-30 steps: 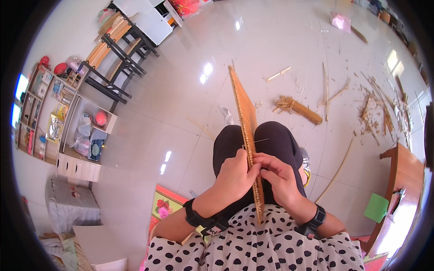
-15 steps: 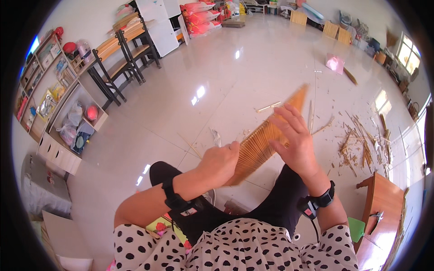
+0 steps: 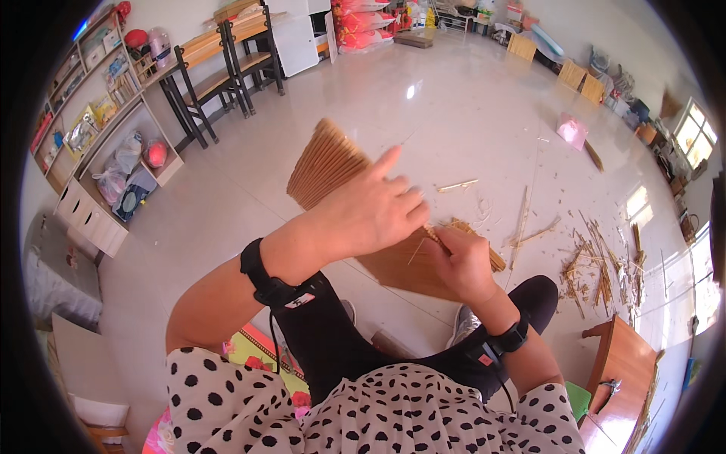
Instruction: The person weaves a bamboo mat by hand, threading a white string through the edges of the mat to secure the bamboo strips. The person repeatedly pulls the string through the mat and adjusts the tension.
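A mat of thin brown stalks (image 3: 321,165), bound side by side, slants across in front of my knees. Its ribbed end fans out at the upper left; a smoother brown part continues below my left wrist. My right hand (image 3: 463,265) grips the mat's edge near its right end, thumb on top, beside a pale braided seam. Over the mat's middle is my left hand (image 3: 374,204), its index finger stretched out and the other fingers apart and slightly bent. Whether its fingertips touch the mat is unclear.
Cut stalks and scraps (image 3: 597,265) litter the floor at right, with loose stalks (image 3: 457,185) nearer the mat. A small wooden table (image 3: 616,371) bearing a pliers-like tool (image 3: 609,390) stands at lower right. Farther off are a pink dustpan (image 3: 572,132), chairs (image 3: 208,79) and shelves (image 3: 94,113).
The mat has been turned, its ribbed end now pointing up-left instead of up-right. My right hand has moved down and closed on its edge; my left hand has let go and moved up over it.
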{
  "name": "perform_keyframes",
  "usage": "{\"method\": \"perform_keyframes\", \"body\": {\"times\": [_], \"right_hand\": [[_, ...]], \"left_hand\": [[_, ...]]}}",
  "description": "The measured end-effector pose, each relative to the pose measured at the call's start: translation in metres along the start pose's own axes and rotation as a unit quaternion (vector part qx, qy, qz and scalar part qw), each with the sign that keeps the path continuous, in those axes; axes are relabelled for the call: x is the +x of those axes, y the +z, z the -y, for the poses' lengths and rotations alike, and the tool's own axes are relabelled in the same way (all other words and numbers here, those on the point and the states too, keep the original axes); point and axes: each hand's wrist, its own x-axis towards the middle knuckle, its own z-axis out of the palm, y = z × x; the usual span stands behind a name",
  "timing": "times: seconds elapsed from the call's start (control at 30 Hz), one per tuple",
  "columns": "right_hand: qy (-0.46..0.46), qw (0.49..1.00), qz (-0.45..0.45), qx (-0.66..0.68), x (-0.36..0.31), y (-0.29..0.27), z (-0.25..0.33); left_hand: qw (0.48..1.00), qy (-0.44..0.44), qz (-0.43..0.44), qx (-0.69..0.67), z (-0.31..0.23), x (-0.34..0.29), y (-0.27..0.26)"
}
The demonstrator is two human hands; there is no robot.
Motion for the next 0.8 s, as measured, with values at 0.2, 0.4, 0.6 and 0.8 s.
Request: {"method": "perform_keyframes", "body": {"times": [0.2,0.4,0.6,0.8], "right_hand": [[0.147,0.987,-0.031,0.064,-0.008,-0.023,0.013],[0.183,0.980,-0.037,0.066,-0.021,-0.046,0.044],[0.214,0.973,-0.052,0.064,-0.034,-0.058,0.058],[0.220,0.966,-0.102,0.090,-0.039,-0.057,0.056]], "left_hand": [[0.918,-0.199,-0.306,-0.154,-0.029,-0.007,0.029],[0.869,-0.168,-0.371,-0.280,-0.086,0.010,0.060],[0.870,-0.095,-0.423,-0.237,-0.094,0.026,0.075],[0.882,-0.044,-0.443,-0.157,-0.101,0.026,0.065]]}}
